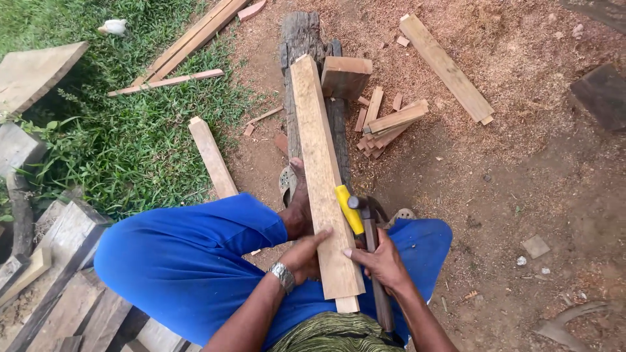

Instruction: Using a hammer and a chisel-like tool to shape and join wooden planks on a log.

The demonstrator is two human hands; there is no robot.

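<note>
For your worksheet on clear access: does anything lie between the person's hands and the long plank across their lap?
Nothing visible does. The left hand already rests on the plank. The right hand touches its edge while holding a hammer and a yellow-handled tool beside it.

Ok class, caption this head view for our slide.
Left hand steadies a long plank on a log; right hand grips a hammer.

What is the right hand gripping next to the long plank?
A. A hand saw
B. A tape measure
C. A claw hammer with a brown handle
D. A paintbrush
C: the right hand wraps the brown handle of a claw hammer, its head resting beside the plank that the left hand steadies.
</note>
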